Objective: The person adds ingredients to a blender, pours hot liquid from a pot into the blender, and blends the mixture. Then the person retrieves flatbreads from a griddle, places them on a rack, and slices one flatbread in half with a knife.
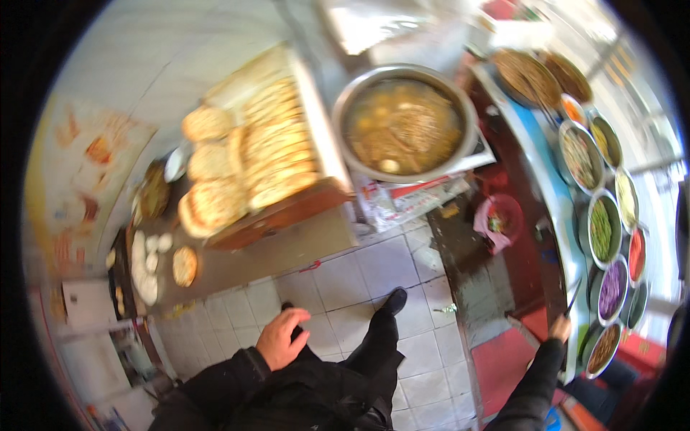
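My left hand (283, 338) hangs above the tiled floor in front of my body, fingers spread, nothing in it. On the far right my right hand (560, 328) reaches out to the counter's near edge. It grips a narrow dark-handled utensil (573, 299), perhaps a knife, whose tip points away from me. Beyond that hand stand metal bowls: one of brown shredded food (604, 349), one of purple shreds (611, 291) and one of chopped green vegetables (600, 229). The utensil's tip is apart from the bowls' contents.
Stacked flatbreads (277, 145) fill a wooden tray at left; one flatbread (185, 266) and pale dough pieces (144, 269) lie on the worktop. A large metal pot (345, 145) of broth stands ahead. A pink lined bin (509, 207) is under the counter, and a wrapper (446, 308) litters the floor.
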Motion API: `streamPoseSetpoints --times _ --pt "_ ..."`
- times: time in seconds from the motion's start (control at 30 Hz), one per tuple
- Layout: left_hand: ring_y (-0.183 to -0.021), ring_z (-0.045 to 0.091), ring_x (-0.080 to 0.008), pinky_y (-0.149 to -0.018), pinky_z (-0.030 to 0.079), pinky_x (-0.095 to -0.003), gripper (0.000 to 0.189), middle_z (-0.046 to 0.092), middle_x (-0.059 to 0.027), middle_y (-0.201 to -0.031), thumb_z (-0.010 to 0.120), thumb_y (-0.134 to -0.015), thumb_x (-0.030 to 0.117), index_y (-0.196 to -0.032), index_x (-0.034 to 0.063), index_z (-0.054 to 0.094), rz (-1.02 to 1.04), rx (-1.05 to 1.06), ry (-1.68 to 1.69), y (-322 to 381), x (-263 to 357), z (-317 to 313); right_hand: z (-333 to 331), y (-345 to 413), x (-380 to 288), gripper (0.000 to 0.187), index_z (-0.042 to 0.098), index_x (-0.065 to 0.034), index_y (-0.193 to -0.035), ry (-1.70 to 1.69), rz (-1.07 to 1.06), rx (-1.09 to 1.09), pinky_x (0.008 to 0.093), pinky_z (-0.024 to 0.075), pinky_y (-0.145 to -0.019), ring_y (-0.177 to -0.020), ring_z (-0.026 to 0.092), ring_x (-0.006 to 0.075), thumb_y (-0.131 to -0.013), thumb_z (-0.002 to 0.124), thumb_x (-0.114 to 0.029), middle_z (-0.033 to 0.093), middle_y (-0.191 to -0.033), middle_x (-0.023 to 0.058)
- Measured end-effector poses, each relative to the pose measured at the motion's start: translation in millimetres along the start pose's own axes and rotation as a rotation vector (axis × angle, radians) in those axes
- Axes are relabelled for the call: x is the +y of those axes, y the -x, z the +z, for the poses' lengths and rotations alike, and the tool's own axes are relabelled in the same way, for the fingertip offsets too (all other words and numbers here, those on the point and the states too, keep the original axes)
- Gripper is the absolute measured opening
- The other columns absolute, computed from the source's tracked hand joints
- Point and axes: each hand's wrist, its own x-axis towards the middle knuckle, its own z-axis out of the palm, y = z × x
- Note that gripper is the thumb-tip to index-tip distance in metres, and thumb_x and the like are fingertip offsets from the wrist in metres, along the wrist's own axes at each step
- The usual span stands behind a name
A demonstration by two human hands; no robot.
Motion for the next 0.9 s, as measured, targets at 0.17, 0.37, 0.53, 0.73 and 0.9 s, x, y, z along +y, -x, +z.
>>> streamPoseSetpoints --times 0.17,0.37,0.53,0.73,0.9 --pt "-0.125 0.052 -0.0412 -0.107 0.043 -0.0453 0.04 0.057 -0.0204 -0.133 0.07 -0.085 0.01 -0.121 0.0014 0.056 -0.177 0.437 -0.05 59.0 -69.3 -50.2 38.3 227.2 -94.0 0.013 0.055 -0.0138 -0.095 -1.061 0.12 -0.288 0.0248 0.0263 -0.038 -0.044 0.036 0.0063 -0.09 0.066 -0.018 0.04 -0.061 -0.0067" --pt "-0.133 0.043 -0.0431 -0.112 0.035 -0.0489 0.057 0.048 -0.0254 -0.14 0.075 -0.084 0.019 -0.131 0.0009 0.05 -0.486 0.87 -0.062 97.5 -247.7 -114.7 34.3 456.9 -244.2 0.004 0.066 -0.0027 -0.092 -0.688 -0.096 -1.048 0.026 0.0359 -0.05 -0.055 0.045 0.0073 -0.092 0.066 -0.006 0.054 -0.065 -0.0025" --pt "-0.134 0.043 -0.0437 -0.111 0.036 -0.051 0.058 0.048 -0.0248 -0.141 0.078 -0.081 0.023 -0.13 0.0068 0.052 -0.421 0.821 -0.225 101.0 -356.1 -147.9 6.1 555.9 -379.7 0.027 0.068 -0.0037 -0.098 -0.467 -0.4 -1.098 0.0259 0.0366 -0.051 -0.055 0.046 0.0067 -0.103 0.058 -0.029 0.05 -0.062 -0.0031" --pt "-0.145 0.034 -0.0407 -0.115 0.028 -0.0557 0.048 0.049 -0.0161 -0.142 0.069 -0.078 0.009 -0.124 0.0118 0.056 -0.026 0.509 -0.364 115.9 -402.4 -176.4 0.2 627.0 -491.9 0.027 0.069 0.0013 -0.099 -0.318 -0.597 -1.02 0.029 0.0477 -0.064 -0.067 0.06 0.0135 -0.102 0.056 -0.022 0.063 -0.07 0.0061" --pt "-0.147 0.03 -0.0424 -0.116 0.026 -0.0549 0.045 0.044 -0.0177 -0.148 0.071 -0.08 0.01 -0.122 0.0064 0.056 -0.153 0.647 -0.158 121.3 -387.3 -170.6 3.5 680.0 -578.3 0.023 0.067 0.002 -0.097 -0.352 -0.639 -1.009 0.0297 0.0466 -0.061 -0.064 0.057 0.0131 -0.101 0.059 -0.019 0.061 -0.069 0.0064"
